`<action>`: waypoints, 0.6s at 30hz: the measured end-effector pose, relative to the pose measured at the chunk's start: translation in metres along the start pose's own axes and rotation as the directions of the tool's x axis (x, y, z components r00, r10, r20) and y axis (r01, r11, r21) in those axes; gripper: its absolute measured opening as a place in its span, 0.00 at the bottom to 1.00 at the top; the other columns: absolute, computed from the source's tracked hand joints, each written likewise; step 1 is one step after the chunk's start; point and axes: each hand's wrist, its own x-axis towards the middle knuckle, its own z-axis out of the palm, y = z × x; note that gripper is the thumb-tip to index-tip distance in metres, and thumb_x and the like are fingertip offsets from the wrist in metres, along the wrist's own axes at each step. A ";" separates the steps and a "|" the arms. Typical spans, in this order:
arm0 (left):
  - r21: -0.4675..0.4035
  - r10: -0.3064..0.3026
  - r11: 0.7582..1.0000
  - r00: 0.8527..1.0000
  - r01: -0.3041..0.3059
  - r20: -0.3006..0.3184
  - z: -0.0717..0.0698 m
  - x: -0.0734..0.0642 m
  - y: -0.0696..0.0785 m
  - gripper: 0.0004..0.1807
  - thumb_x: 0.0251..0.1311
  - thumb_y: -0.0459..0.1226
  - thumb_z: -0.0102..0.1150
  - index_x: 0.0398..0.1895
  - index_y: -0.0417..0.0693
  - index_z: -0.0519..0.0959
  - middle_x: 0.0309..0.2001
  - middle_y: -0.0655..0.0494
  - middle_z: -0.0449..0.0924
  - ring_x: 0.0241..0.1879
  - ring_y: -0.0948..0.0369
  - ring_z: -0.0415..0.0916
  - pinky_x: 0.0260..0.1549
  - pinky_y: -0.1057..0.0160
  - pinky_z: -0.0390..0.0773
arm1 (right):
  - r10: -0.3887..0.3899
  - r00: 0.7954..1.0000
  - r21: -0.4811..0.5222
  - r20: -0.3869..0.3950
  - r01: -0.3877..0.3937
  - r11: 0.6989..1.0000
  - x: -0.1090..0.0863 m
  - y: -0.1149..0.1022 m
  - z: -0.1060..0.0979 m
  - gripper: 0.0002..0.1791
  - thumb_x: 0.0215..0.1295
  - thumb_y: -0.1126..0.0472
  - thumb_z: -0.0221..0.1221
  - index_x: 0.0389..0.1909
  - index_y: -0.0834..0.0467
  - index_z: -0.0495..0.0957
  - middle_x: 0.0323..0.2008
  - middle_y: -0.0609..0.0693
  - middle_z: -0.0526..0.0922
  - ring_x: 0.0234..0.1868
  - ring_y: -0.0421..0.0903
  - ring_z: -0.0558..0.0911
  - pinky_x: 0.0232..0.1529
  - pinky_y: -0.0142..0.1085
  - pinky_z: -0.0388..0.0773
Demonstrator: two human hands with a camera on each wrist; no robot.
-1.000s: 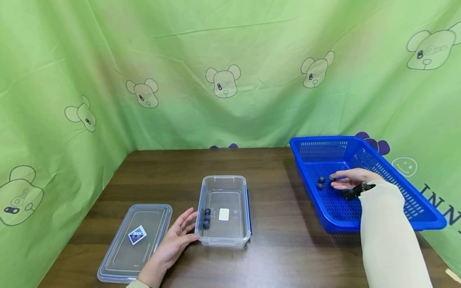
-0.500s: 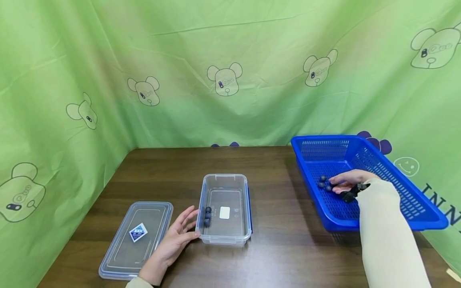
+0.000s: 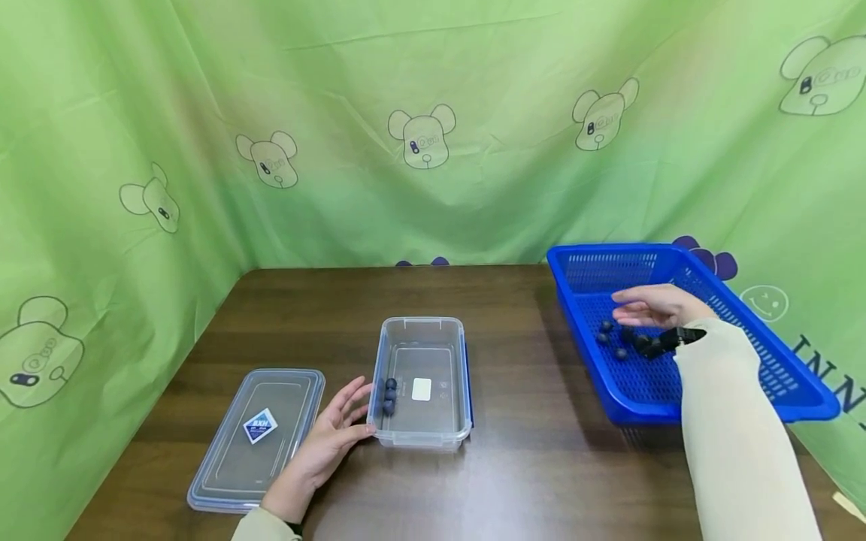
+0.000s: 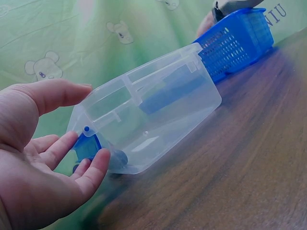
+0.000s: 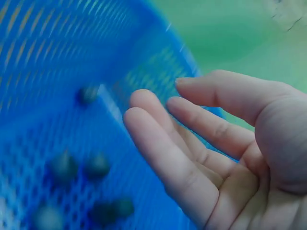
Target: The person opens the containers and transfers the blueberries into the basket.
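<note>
My left hand [image 3: 329, 437] rests at the left side of a clear plastic food container [image 3: 433, 362], its thumb touching the near-left corner of the rim and its fingers loosely spread along the wall. Inside, 3 blueberries [image 3: 390, 395] lie in a row against that wall. My right hand [image 3: 659, 304] hovers inside the blue basket [image 3: 587, 361], fingers relaxed and apart, with nothing between thumb and fingertips in the right wrist view. Below it, several blueberries [image 5: 97, 165] are scattered over the basket's slotted floor; in the head view the hand and its black wrist strap partly cover them.
A clear lid [image 3: 253, 458] with a blue diamond sticker lies flat left of the container, under the left forearm. Brown wooden table [image 3: 521, 466] stretches between container and basket. A green patterned curtain [image 3: 338, 218] closes off the back and sides.
The right hand has let go of a blueberry, which now lies on the basket floor nearer the front, and has lifted up and back. The left hand stays put at the container.
</note>
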 end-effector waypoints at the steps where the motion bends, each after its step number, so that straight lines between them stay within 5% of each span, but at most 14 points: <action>1: 0.001 0.005 1.000 1.000 -0.005 0.002 0.000 0.000 0.000 0.48 0.55 0.20 0.56 0.78 0.35 0.43 0.75 0.36 0.48 0.67 0.44 0.54 0.54 0.64 0.73 | -0.029 1.000 0.002 0.004 0.029 1.000 -0.001 -0.004 0.002 0.16 0.75 0.65 0.52 0.30 0.54 0.86 0.32 0.52 0.87 0.36 0.44 0.87 0.45 0.36 0.81; 11: -0.010 0.003 1.000 1.000 -0.002 0.004 0.001 0.001 0.000 0.49 0.54 0.19 0.55 0.77 0.34 0.43 0.75 0.35 0.48 0.66 0.46 0.55 0.53 0.65 0.73 | -0.252 0.964 0.166 0.089 0.235 0.958 -0.003 -0.032 0.041 0.20 0.77 0.67 0.47 0.35 0.52 0.87 0.35 0.53 0.87 0.38 0.47 0.87 0.44 0.38 0.82; 18: -0.012 -0.016 1.000 1.000 0.016 -0.009 0.001 0.001 0.000 0.49 0.55 0.19 0.56 0.78 0.37 0.44 0.75 0.38 0.49 0.66 0.46 0.55 0.53 0.65 0.73 | -0.298 0.947 0.157 0.122 0.278 0.948 0.007 -0.047 0.082 0.17 0.76 0.68 0.47 0.37 0.55 0.86 0.35 0.54 0.87 0.37 0.47 0.87 0.42 0.38 0.83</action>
